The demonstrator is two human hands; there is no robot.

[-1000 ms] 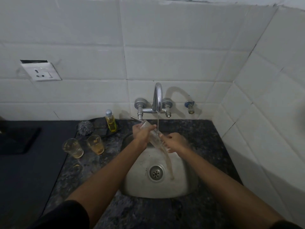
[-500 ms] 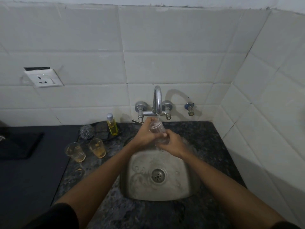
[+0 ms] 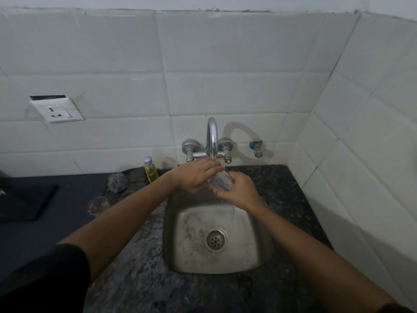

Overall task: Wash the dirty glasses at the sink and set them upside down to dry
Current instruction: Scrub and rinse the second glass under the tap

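Observation:
A clear glass (image 3: 222, 180) is held tilted just below the spout of the chrome tap (image 3: 212, 136), over the back of the steel sink (image 3: 172, 224). My left hand (image 3: 196, 175) wraps over its upper part and hides the rim. My right hand (image 3: 239, 190) grips its lower part from the right. A thin stream of water runs from the spout onto the hands. One dirty glass (image 3: 98, 205) stands on the counter left of the sink. A second glass (image 3: 126, 194) is mostly hidden behind my left forearm.
A steel scrubber (image 3: 117, 181) and a small bottle of yellow soap (image 3: 150, 169) sit at the back left of the speckled counter. A dark board (image 3: 22, 202) lies further left. A wall socket (image 3: 57, 109) is above it. Tiled walls close the back and right.
A second ago the glass was tipped, pouring water into the sink. It has since come up under the spout, and both hands have closed in around it.

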